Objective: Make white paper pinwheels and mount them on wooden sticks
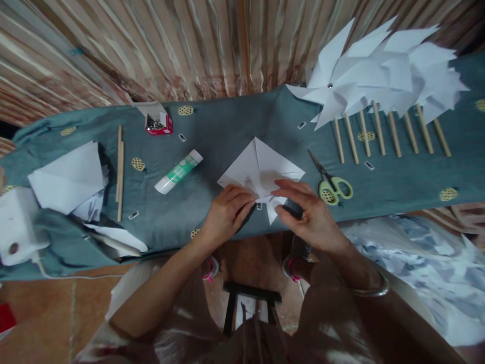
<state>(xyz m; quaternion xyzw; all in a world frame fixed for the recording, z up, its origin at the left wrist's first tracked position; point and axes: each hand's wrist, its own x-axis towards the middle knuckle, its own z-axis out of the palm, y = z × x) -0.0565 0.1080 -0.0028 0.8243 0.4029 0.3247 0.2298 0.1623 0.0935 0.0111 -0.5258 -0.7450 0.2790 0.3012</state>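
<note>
A square of white paper [246, 164], creased and cut, lies cornerwise in front of me near the table's front edge. My left hand [229, 212] is closed on its near left edge, with thumb and fingers pinching it. Over the near right side is my right hand [310, 215], its thumb and fingers apart and the fingertips touching the paper. A pointed paper flap [273, 212] sticks out toward me between the hands. Right of the paper lie scissors [329, 187] with green handles. A green and white glue stick [179, 172] lies to the left.
Several white paper pinwheels [379, 71] on wooden sticks [394, 134] lie overlapping at the back right. At left are a small open box [159, 124] of metal pins, more sticks [120, 174], stacked paper [70, 177] and a white corded device [18, 227]. A bag [417, 273] stands below right.
</note>
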